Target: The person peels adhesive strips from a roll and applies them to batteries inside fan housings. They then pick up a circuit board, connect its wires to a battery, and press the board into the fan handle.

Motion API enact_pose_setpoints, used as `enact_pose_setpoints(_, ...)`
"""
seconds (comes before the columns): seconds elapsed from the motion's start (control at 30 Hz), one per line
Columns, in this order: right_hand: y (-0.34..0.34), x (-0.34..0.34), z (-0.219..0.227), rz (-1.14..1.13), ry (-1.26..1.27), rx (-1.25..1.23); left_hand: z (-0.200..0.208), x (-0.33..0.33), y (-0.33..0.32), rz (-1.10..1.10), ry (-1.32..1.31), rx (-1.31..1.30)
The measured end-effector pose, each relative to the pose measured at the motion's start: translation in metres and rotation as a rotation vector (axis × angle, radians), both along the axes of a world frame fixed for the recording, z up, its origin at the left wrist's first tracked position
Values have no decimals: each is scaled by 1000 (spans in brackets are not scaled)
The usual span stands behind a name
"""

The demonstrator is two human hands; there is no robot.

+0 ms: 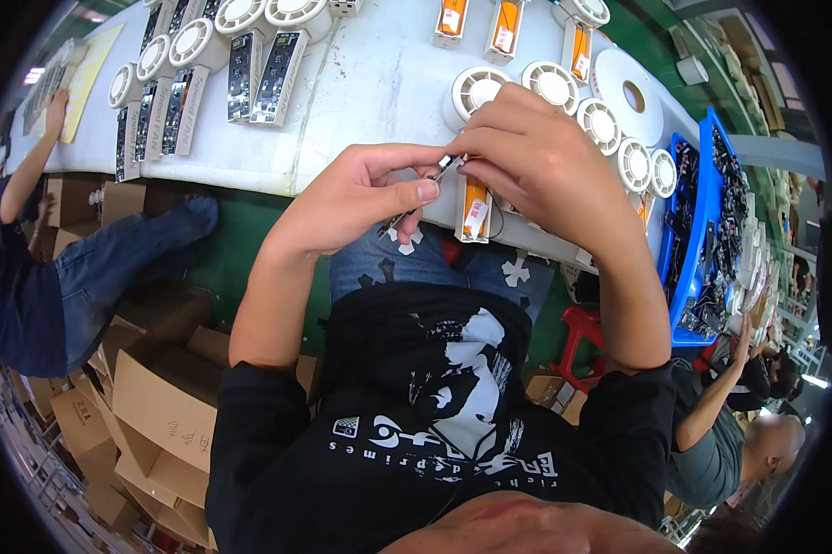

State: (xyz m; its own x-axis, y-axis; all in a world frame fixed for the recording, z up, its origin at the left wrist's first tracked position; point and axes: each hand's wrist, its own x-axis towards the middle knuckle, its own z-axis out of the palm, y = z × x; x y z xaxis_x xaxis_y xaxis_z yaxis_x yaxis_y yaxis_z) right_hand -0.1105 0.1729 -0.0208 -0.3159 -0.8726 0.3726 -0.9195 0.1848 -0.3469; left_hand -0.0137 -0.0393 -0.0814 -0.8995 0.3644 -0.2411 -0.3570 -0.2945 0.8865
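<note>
Above the table's near edge, my left hand [347, 198] pinches a narrow dark circuit board [445, 167] between thumb and fingers, the board tilted. My right hand [550, 157] is closed at the board's upper end. Its fingertips hide whatever small part they pinch there. Just below the right hand, a white handheld fan body with an orange battery [475, 208] lies at the table edge, a thin dark wire curving beside it. A round white fan head [478, 90] shows just behind the right hand's knuckles.
Fan units with dark boards fitted [273, 78] lie at the left of the white table [360, 83]. More fan heads [598, 125] and a white disc [610, 78] are at right. A blue bin [702, 231] holds circuit boards. Cardboard boxes [162, 406], a red stool [582, 342] and co-workers flank me.
</note>
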Motion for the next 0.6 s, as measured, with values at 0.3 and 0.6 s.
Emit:
enact_pose_setpoints(0.3,13,43,36,-270,164,113,35,25,35,268,258,-272)
enact_pose_setpoints(0.6,19,63,45,-534,-365,321,55,-8,37,178,594,-823)
